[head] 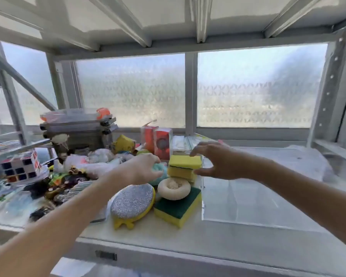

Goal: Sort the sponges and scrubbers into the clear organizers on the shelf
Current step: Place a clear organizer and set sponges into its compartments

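Observation:
A pile of sponges lies on the white shelf (188, 242), left of a large clear organizer (258, 204). My left hand (142, 168) reaches in from the left, its fingers and thumb closed around a teal scrubber (159, 177). My right hand (214, 160) hovers with spread fingers at the right end of two stacked yellow sponges (185, 162), beside the organizer's left wall; a fingertip touches the top sponge. In front lie a round cream scrubber (174, 188) on a green-and-yellow sponge (176, 210) and a silver glitter oval scrubber (132, 202) with a yellow back.
To the left are puzzle cubes (18, 166), crumpled plastic bags (92, 158), dark clutter and stacked clear boxes (76, 124). Two red packaged boxes (158, 140) stand behind the sponges. A frosted window runs along the back, and a shelf board hangs low overhead.

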